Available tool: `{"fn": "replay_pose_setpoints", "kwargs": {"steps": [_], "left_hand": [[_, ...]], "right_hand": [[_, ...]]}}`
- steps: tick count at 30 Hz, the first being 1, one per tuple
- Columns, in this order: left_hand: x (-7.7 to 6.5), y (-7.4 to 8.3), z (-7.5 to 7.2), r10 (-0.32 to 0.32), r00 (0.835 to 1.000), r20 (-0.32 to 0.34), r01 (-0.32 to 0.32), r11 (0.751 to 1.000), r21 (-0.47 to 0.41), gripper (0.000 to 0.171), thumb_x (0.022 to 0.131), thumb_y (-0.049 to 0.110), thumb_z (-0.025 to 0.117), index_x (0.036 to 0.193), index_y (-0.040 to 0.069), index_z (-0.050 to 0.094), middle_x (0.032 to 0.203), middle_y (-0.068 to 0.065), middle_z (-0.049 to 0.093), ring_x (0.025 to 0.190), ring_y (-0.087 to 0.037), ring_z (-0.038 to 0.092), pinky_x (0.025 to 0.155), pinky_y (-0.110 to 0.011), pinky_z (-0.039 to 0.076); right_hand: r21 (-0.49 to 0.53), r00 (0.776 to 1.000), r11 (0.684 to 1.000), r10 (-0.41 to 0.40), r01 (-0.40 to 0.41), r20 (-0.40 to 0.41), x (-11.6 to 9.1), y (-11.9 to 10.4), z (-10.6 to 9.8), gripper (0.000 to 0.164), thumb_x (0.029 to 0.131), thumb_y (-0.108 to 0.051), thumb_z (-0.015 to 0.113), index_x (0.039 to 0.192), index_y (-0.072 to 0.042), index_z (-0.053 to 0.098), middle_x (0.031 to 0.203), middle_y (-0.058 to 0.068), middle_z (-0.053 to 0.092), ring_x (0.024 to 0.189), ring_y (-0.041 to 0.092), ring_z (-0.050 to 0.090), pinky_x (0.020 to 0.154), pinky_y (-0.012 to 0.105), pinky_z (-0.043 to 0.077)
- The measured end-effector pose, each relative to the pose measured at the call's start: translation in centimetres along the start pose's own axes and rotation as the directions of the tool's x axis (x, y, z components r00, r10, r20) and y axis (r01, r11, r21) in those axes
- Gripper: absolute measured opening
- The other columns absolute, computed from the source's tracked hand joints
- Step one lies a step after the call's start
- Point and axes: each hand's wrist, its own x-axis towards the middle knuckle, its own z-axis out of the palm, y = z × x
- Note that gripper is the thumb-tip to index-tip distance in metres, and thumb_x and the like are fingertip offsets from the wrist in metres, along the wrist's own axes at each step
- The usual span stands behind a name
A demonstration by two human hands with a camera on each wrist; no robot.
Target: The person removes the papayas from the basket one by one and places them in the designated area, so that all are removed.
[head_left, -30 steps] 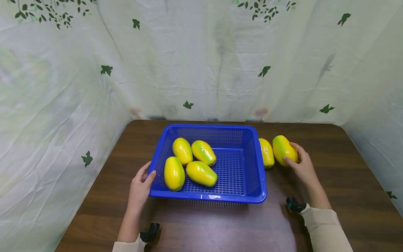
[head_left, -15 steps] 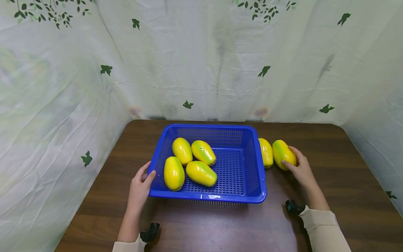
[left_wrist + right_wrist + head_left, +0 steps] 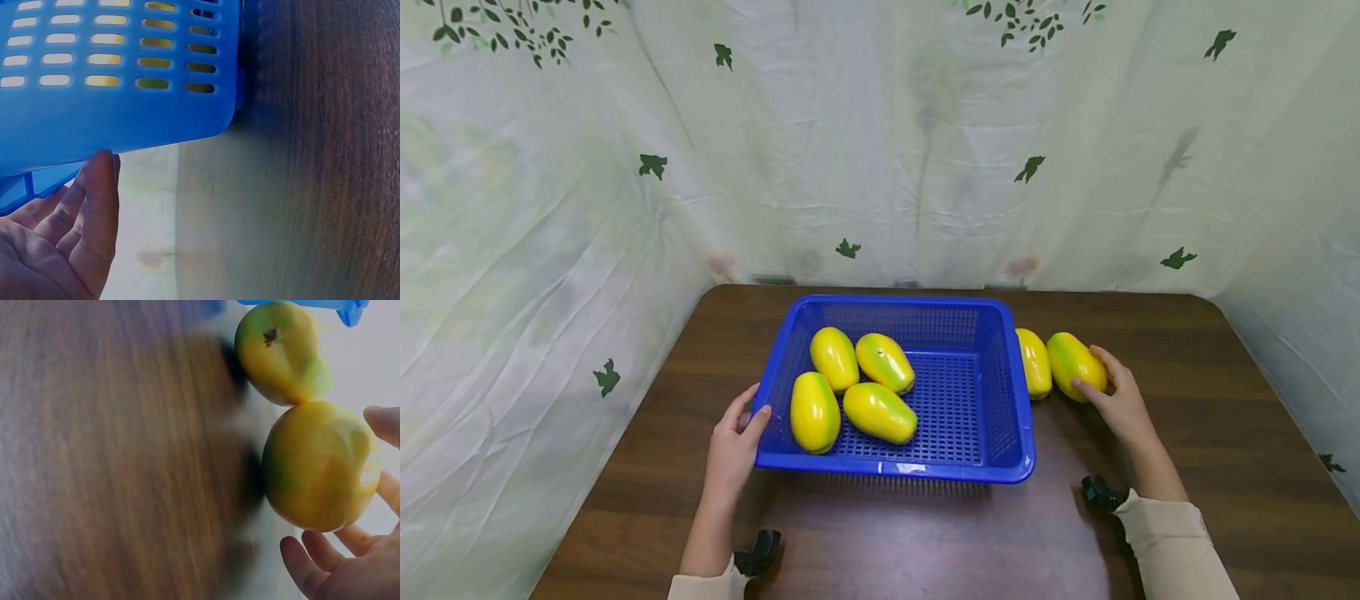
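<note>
A blue plastic basket [image 3: 880, 471] with slotted walls stands on the table, several yellow-green papayas [image 3: 880, 413] grouped in its left half. My left hand [image 3: 733, 442] grips its left rim, the thumb over the edge. Seen from the left wrist, the hand [image 3: 69, 231] is at the rim by the slotted wall [image 3: 112, 119]. To the right of the basket, my right hand [image 3: 1120, 400] has its thumb and fingers round a papaya [image 3: 1073, 364]. That papaya [image 3: 322, 465] touches a second one [image 3: 281, 353] beside the basket, also visible from above [image 3: 1034, 365].
The brown wooden table [image 3: 925, 542] extends in front of the basket and to the right of my right hand. A pale cloth [image 3: 880, 150] with leaf and bird prints hangs behind the table and along both sides. Each wrist carries a black camera mount [image 3: 758, 552].
The papaya in my right hand has come down and turned slightly beside its neighbour, mostly in the first half second. My left hand and the basket have stayed in place.
</note>
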Motion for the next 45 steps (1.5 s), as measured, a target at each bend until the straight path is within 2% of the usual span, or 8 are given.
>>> {"fn": "replay_pose_setpoints", "kwargs": {"steps": [7, 14, 22, 26, 30, 34, 38, 45], "left_hand": [[0.0, 0.0, 0.0, 0.003, 1.0, 0.003, -0.003, 1.0, 0.003, 0.047, 0.091, 0.039, 0.05, 0.133, 0.019, 0.043, 0.1, -0.018, 0.059, 0.08, -0.024, 0.058, 0.066, -0.024, 0.048], [0.0, 0.0, 0.0, 0.003, 1.0, 0.001, -0.003, 1.0, -0.004, 0.047, 0.091, 0.038, 0.05, 0.133, 0.019, 0.043, 0.101, -0.018, 0.059, 0.08, -0.024, 0.059, 0.067, -0.024, 0.049], [0.2, -0.1, 0.1, 0.016, 1.0, -0.01, -0.016, 1.0, -0.026, 0.045, 0.09, 0.035, 0.052, 0.132, 0.019, 0.045, 0.097, -0.018, 0.06, 0.074, -0.018, 0.059, 0.063, -0.025, 0.049], [0.1, -0.1, 0.0, 0.013, 1.0, -0.009, -0.013, 1.0, -0.017, 0.046, 0.09, 0.037, 0.052, 0.132, 0.019, 0.045, 0.097, -0.017, 0.06, 0.074, -0.018, 0.059, 0.064, -0.025, 0.049], [0.1, 0.0, 0.0, 0.009, 1.0, -0.008, -0.009, 1.0, -0.018, 0.046, 0.09, 0.037, 0.052, 0.132, 0.019, 0.045, 0.097, -0.018, 0.06, 0.074, -0.018, 0.059, 0.064, -0.025, 0.049], [0.1, 0.0, 0.0, 0.009, 1.0, -0.011, -0.009, 1.0, -0.022, 0.046, 0.09, 0.036, 0.052, 0.132, 0.019, 0.045, 0.097, -0.018, 0.06, 0.074, -0.018, 0.06, 0.064, -0.025, 0.049], [0.1, 0.0, 0.0, 0.006, 1.0, -0.011, -0.006, 1.0, -0.02, 0.046, 0.09, 0.037, 0.052, 0.132, 0.019, 0.045, 0.098, -0.018, 0.06, 0.074, -0.018, 0.06, 0.064, -0.025, 0.049], [0.1, 0.0, 0.0, 0.008, 1.0, -0.009, -0.008, 1.0, -0.023, 0.046, 0.09, 0.035, 0.052, 0.132, 0.017, 0.045, 0.098, -0.018, 0.061, 0.074, -0.018, 0.059, 0.064, -0.025, 0.049]], "right_hand": [[-0.031, 1.0, 0.999, -0.023, 0.022, -0.021, -0.1, -0.6, -0.2, 0.07, 0.088, -0.027, 0.058, 0.142, -0.003, 0.02, 0.138, 0.028, 0.018, 0.12, 0.047, 0.023, 0.091, 0.063, 0.021], [-0.072, 0.998, 0.997, -0.039, 0.036, -0.046, -0.2, -2.1, -0.4, 0.07, 0.088, -0.03, 0.057, 0.143, -0.009, 0.02, 0.141, 0.025, 0.017, 0.122, 0.048, 0.019, 0.09, 0.066, 0.019], [-0.027, 0.989, 0.991, -0.133, 0.131, -0.068, 0.0, -4.2, -0.4, 0.068, 0.088, -0.024, 0.058, 0.142, -0.008, 0.021, 0.141, 0.022, 0.021, 0.124, 0.046, 0.02, 0.096, 0.06, 0.017], [0.01, 0.983, 0.985, -0.174, 0.175, -0.06, 0.2, -5.6, -0.4, 0.067, 0.088, -0.021, 0.059, 0.142, -0.009, 0.022, 0.141, 0.021, 0.023, 0.125, 0.043, 0.023, 0.098, 0.055, 0.019], [0.033, 0.978, 0.978, -0.207, 0.208, -0.042, -0.1, -8.5, -0.3, 0.063, 0.088, -0.015, 0.057, 0.141, -0.006, 0.024, 0.138, 0.023, 0.027, 0.123, 0.043, 0.028, 0.095, 0.056, 0.024], [0.041, 0.969, 0.969, -0.244, 0.245, -0.019, 0.1, -10.2, -0.2, 0.061, 0.088, -0.013, 0.057, 0.14, -0.007, 0.026, 0.137, 0.022, 0.03, 0.122, 0.041, 0.03, 0.095, 0.055, 0.025], [0.047, 0.957, 0.956, -0.289, 0.288, 0.0, 1.1, -10.5, 0.2, 0.062, 0.087, -0.017, 0.059, 0.141, -0.014, 0.027, 0.136, 0.019, 0.032, 0.121, 0.037, 0.033, 0.095, 0.053, 0.028], [0.018, 0.935, 0.935, -0.354, 0.354, 0.03, 2.0, -12.9, 1.4, 0.063, 0.087, -0.02, 0.061, 0.14, -0.012, 0.029, 0.135, 0.014, 0.035, 0.119, 0.033, 0.037, 0.094, 0.05, 0.031]]}}
